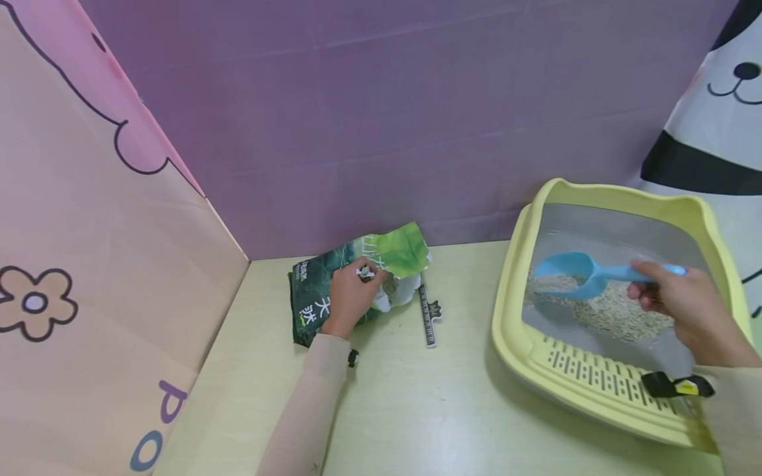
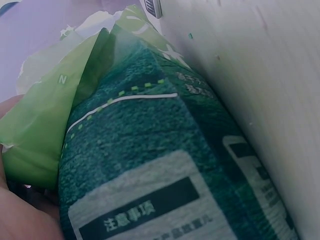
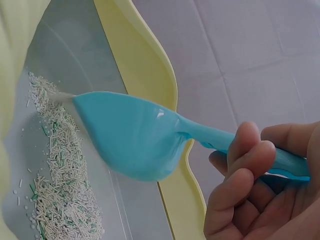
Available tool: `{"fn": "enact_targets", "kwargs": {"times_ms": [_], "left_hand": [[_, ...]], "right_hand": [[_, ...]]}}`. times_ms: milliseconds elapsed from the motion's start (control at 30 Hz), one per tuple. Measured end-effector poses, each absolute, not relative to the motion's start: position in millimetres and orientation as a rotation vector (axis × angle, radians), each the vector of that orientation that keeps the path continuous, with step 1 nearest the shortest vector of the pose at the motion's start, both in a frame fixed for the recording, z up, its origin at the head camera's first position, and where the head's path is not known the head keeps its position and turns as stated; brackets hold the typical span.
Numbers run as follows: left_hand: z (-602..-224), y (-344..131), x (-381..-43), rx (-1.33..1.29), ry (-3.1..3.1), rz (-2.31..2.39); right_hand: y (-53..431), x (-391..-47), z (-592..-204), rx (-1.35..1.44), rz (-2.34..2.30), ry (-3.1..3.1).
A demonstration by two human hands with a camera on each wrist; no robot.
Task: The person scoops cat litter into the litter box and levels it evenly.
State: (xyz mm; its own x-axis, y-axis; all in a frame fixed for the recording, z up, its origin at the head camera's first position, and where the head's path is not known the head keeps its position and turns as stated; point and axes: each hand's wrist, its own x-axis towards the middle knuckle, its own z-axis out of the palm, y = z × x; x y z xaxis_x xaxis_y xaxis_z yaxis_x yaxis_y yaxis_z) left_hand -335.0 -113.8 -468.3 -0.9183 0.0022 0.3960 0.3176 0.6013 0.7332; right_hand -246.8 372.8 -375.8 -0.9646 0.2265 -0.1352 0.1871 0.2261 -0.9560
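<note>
My right hand [image 1: 684, 297] grips the handle of a light-blue scoop [image 1: 586, 274] held over a yellow-rimmed litter box [image 1: 505, 297]. In the right wrist view the scoop [image 3: 132, 135] is tipped, and pale litter streams off its tip. Litter pellets [image 3: 65, 190], white with green bits, lie heaped on the box's grey floor. On the table, my left hand [image 1: 351, 297] pinches the torn mouth of a green bag [image 1: 306, 281] lying on its side. Granules show inside its opening. Up close, the left wrist view shows the bag [image 2: 135, 125], with only part of that hand at the left edge.
A black-and-white strip with a crown-shaped tab [image 1: 428, 317] lies just right of the bag. Slots run along the box's front ledge [image 1: 595, 370]. A purple cloth wall [image 1: 369, 132] stands behind the table, and a printed panel [image 1: 101, 264] borders the left.
</note>
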Motion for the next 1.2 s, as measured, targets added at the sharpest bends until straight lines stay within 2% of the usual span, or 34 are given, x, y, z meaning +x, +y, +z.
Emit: {"fn": "enact_targets", "kwargs": {"times_ms": [867,1200], "left_hand": [[-468.6,-113.7,-335.3,-0.237,-2.502,-1.211],[-467.8,-113.6,-334.3,-0.244,-2.499,-1.218]], "right_hand": [[372.4,-245.8,-374.7,-0.487,2.014,-2.161],[367.7,-245.1,-374.4,-0.525,1.929,-2.100]]}}
